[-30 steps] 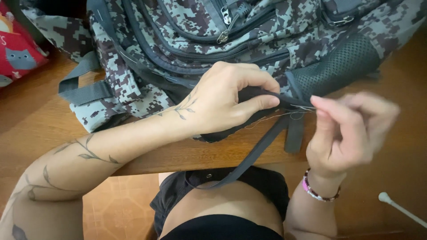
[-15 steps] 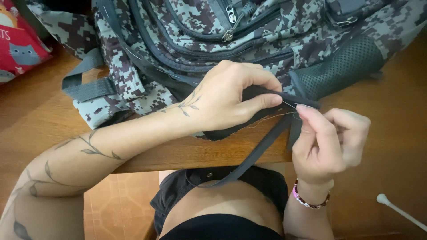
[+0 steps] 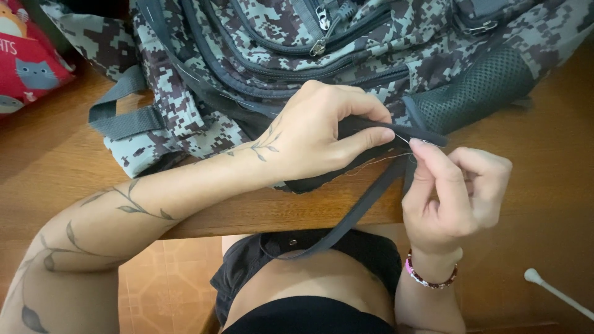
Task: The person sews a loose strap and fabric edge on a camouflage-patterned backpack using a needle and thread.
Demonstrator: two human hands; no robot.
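a view from above of a person's two bare hands working at the edge of a brown wooden counter (image 3: 55,161). a large backpack (image 3: 260,68) in grey, pale green and dark brown pixel camouflage lies flat across the far part of the counter, zips (image 3: 322,31) facing up, with a black mesh side pocket (image 3: 476,89) at its right and a grey webbing loop (image 3: 120,114) at its left. the left hand (image 3: 315,133), its forearm marked with a leafy vine tattoo, rests on the near edge of the backpack; its fingers are curled closed, thumb and forefinger pinching a dark grey strap (image 3: 396,133) against the bag's black lower edge. the strap runs down from that pinch, off the counter's edge, and hangs in a loop in front of the person's waist. the right hand (image 3: 455,192), wearing a pink beaded bracelet (image 3: 430,278) at the wrist, is just right of the left hand; its fingers are bunched shut, the fingertips pressed to the strap and nipping a fine pale thread (image 3: 377,162) that runs left towards the bag's edge. whether a needle is held cannot be told. a red pouch with cartoon cats (image 3: 28,68) sits at the far left. a white cotton swab (image 3: 550,287) lies at the lower right.
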